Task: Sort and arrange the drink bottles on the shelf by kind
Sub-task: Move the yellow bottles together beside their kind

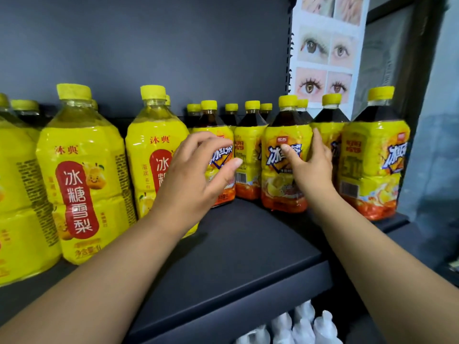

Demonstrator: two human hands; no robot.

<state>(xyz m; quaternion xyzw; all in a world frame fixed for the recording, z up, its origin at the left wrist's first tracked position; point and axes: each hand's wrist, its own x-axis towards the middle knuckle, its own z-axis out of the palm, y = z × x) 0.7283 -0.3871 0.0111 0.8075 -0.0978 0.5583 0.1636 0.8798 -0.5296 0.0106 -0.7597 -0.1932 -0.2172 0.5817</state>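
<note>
Large pear drink bottles with pale yellow liquid stand on the left of the dark shelf. Iced tea bottles with dark liquid and yellow caps fill the right side. My right hand grips one front iced tea bottle, thumb on its label and fingers round its right side. My left hand hovers with curved, spread fingers in front of another iced tea bottle, and I cannot see it touching. That hand also covers part of a second pear drink bottle.
More iced tea bottles stand in rows behind, and one stands at the shelf's right end. A poster of eye photos hangs at the back right. White bottles sit on the shelf below. Bare shelf lies in front of the tea bottles.
</note>
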